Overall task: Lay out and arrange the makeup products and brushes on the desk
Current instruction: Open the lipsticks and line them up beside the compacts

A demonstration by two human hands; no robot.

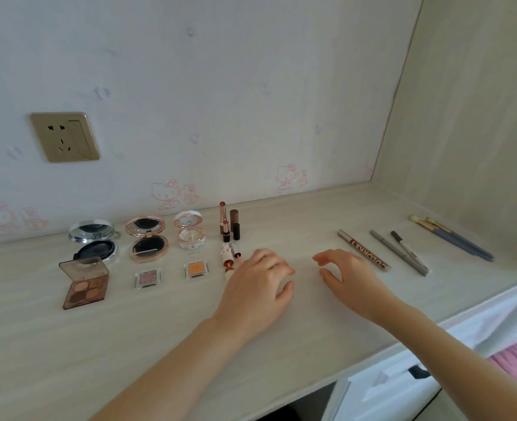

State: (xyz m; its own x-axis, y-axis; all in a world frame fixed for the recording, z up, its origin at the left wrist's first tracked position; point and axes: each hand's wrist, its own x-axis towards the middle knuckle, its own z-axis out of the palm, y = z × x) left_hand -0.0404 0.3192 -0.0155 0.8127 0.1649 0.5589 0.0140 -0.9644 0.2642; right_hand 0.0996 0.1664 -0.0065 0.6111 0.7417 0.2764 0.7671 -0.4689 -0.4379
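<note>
Pale wood-grain desk carries open compacts at back left, an eyeshadow palette and two single shadow pans in front, upright lipsticks mid-desk, pencils and brushes laid diagonally at right

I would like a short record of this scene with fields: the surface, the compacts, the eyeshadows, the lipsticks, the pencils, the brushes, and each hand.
surface: pale wooden desk against a wall
compacts: three open compacts in a row at the back left
eyeshadows: open brown palette, then two small single pans to its right
lipsticks: group of lipsticks, some upright, some lying flat
pencils: three pencils lying flat on the right
brushes: brushes lying far right
left hand: empty, beside the lipsticks
right hand: empty, fingers curled, near the pencils
</note>
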